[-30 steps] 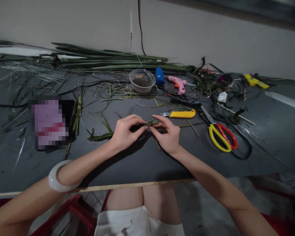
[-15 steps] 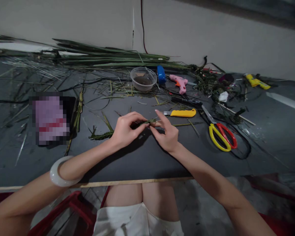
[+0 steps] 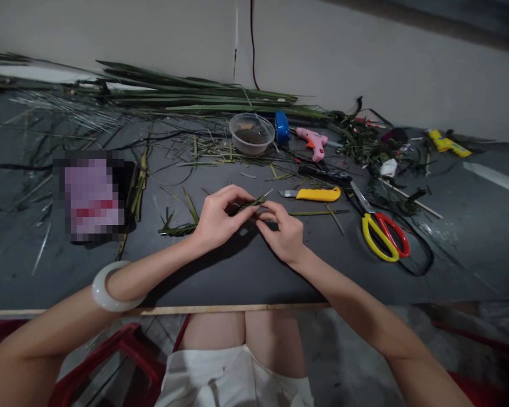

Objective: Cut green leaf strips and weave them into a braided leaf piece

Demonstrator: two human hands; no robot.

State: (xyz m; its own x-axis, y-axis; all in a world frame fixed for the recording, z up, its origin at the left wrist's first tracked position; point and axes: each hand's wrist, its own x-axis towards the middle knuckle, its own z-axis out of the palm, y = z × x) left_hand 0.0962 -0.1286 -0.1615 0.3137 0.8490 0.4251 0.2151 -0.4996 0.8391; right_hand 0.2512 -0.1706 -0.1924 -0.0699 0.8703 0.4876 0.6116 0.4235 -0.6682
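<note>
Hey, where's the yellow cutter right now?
In the head view, the cutter lies on the table right of centre, just beyond the right hand and left of the scissors' handles.

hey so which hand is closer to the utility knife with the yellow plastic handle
Right. The right hand is on the near side of the knife, below its blade end; the left hand is farther off, to the knife's left.

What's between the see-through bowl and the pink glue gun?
A blue thing stands between the bowl and glue gun; the head view shows it.
</note>
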